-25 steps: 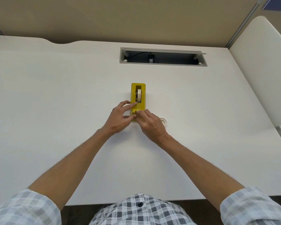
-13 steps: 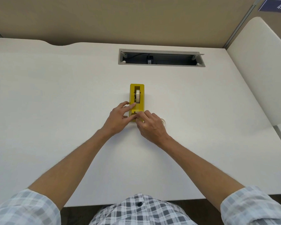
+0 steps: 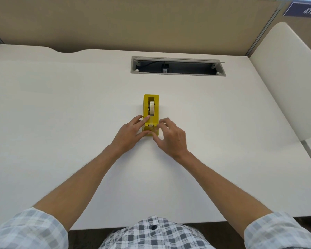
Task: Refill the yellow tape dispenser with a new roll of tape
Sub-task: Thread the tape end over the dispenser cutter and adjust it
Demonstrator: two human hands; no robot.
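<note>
The yellow tape dispenser (image 3: pixel 153 112) stands on the white desk (image 3: pixel 61 123), its cutter end toward me. A pale roll of tape (image 3: pixel 151 108) sits upright in its slot. My left hand (image 3: pixel 131 132) rests against the dispenser's left side, index finger on its top edge and thumb at its near end. My right hand (image 3: pixel 171 136) hovers just right of the cutter end, fingers spread and slightly blurred, holding nothing that I can see. The old roll seen earlier on the desk is hidden behind my right hand.
An open cable slot (image 3: pixel 178 67) with a plug inside is set in the desk behind the dispenser. A tan partition (image 3: pixel 133 24) closes the back and a white side panel (image 3: pixel 285 87) stands on the right.
My right hand has lifted off the dispenser's cutter end and shifted right, fingers opening. My left hand has stayed on the dispenser.
</note>
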